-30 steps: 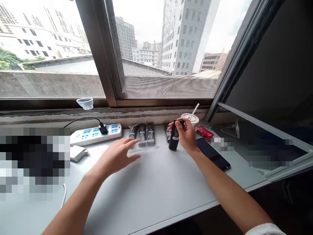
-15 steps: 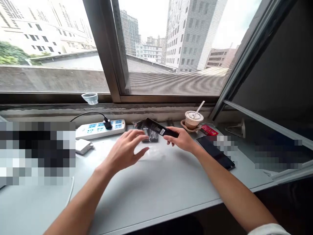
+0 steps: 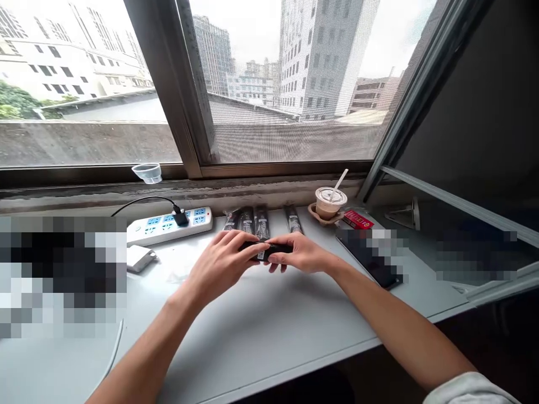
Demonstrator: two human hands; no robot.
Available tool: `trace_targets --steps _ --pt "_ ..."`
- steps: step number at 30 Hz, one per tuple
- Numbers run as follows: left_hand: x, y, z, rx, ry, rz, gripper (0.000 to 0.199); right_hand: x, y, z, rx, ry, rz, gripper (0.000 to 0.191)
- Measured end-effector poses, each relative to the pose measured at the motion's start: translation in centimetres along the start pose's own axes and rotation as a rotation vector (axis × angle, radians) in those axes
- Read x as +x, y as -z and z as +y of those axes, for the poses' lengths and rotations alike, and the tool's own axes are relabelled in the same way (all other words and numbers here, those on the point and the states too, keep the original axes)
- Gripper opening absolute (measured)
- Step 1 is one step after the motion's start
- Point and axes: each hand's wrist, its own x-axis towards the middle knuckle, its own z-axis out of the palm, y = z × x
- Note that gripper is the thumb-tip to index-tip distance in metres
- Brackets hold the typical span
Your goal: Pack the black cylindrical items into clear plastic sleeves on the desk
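My left hand [image 3: 221,265] and my right hand [image 3: 301,253] meet over the pale grey desk [image 3: 261,331], both closed on a black oblong bar [image 3: 278,248] lying level between them. Its middle is mostly hidden by my fingers. Just beyond my hands stand a few dark items in clear plastic sleeves [image 3: 246,220], with another such sleeved item [image 3: 293,219] a little to the right. My fingers are close to these packets, but I cannot tell if they touch.
A white power strip [image 3: 168,226] with a black plug lies left of the packets. A white adapter [image 3: 140,258] sits near it. To the right are a lidded drink cup with a straw [image 3: 329,202], a red box [image 3: 357,219] and a dark phone [image 3: 364,252]. Window frames run behind.
The black bar has turned from upright to level, and my left hand has closed on it beside my right. The head view has shifted slightly, and the packets now lie farther apart.
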Motion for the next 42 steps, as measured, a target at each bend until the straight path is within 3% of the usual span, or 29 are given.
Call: trace_targets --steps 6,9,14,18,20,24,42 --pt "-0.8 0.0 -1.6 0.016 0.115 -0.014 0.035 0.3 1.3 1.3 -0.373 0.068 0.333 0.048" --pt "-1.3 0.0 -2.4 0.021 0.191 -0.028 0.035 0.5 2.1 1.9 -0.402 0.103 0.393 0.037" --pt "-1.4 0.0 -2.4 0.003 0.190 -0.039 0.036 0.5 2.1 1.9 -0.355 0.134 0.386 0.053" --pt "-1.4 0.0 -2.4 -0.003 0.196 -0.042 0.035 0.4 2.1 1.7 -0.361 0.092 0.393 0.045" --pt "-1.5 0.0 -2.8 0.010 0.212 -0.040 0.035 0.4 2.4 1.7 -0.378 0.149 0.391 0.044" --pt "-2.0 0.0 -4.1 0.052 0.251 -0.013 0.039 0.3 3.2 1.6 -0.370 0.267 0.383 0.025" --pt "-2.6 0.3 -4.6 -0.018 0.308 -0.024 0.036 0.5 3.8 2.5 -0.533 0.469 0.415 0.011"
